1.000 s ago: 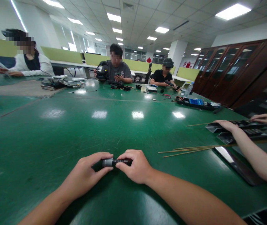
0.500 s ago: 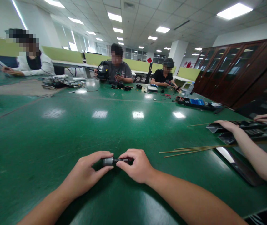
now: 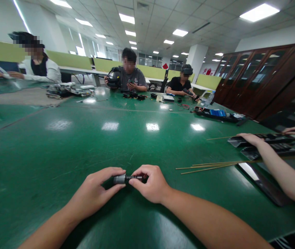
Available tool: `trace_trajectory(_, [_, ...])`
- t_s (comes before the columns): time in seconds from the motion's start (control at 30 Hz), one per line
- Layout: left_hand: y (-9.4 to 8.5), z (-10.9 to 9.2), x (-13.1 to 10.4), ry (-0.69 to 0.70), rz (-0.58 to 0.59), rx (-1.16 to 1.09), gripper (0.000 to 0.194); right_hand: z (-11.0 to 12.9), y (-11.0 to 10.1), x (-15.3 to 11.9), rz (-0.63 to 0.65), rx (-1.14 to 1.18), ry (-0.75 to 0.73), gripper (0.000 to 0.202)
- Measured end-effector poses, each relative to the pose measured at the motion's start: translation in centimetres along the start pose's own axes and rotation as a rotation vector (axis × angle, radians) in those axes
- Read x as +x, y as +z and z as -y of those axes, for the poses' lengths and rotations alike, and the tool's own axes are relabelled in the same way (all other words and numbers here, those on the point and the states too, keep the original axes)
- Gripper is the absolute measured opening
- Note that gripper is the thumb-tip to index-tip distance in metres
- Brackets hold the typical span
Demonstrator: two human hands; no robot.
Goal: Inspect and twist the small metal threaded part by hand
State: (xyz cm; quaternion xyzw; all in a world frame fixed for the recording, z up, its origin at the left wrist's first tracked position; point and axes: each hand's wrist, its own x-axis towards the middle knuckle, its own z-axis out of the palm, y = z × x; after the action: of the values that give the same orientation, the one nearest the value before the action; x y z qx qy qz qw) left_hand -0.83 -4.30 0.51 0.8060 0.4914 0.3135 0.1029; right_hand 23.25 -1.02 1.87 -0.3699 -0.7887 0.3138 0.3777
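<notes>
Close in front of me, low over the green table, is a small silver-and-black cylinder (image 3: 120,178) lying about level, with a thin dark ribbed shaft (image 3: 135,177) at its right end. My left hand (image 3: 98,186) has its thumb and fingers closed around the cylinder from the left. From the right, my right hand (image 3: 150,183) pinches the shaft between thumb and forefinger. The far end of the shaft, dark reddish, is partly hidden inside my right hand. Both hands are in line, a short gap between their fingertips.
Several thin brown rods (image 3: 209,166) lie to the right, by black trays (image 3: 266,147) with a co-worker's hand (image 3: 251,139) on them. A dark panel (image 3: 264,185) lies nearer. Three people sit across the green table (image 3: 85,145) among electronic parts (image 3: 67,90) and a blue-and-black assembly (image 3: 217,113).
My fingertips at the shaft have shifted slightly, and a little more of it shows. My left hand stays put. The person at far left has turned their head and moved their hands.
</notes>
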Motion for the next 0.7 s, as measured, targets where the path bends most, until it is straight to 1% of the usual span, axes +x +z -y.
trace_trajectory(0.2, [-0.05,0.18,-0.04,-0.002,-0.017,0.0,0.041,-0.24,0.17,-0.14,0.001,0.04,0.066,0.012])
trace_trajectory(0.5, [-0.34,0.12,0.1,-0.005,-0.044,0.018,0.041,0.25,-0.22,-0.02,-0.047,0.024,0.041,0.009])
trace_trajectory(0.7, [-0.4,0.06,0.17,-0.03,-0.043,0.005,0.04,0.51,-0.4,0.04,-0.056,0.036,0.048,0.008])
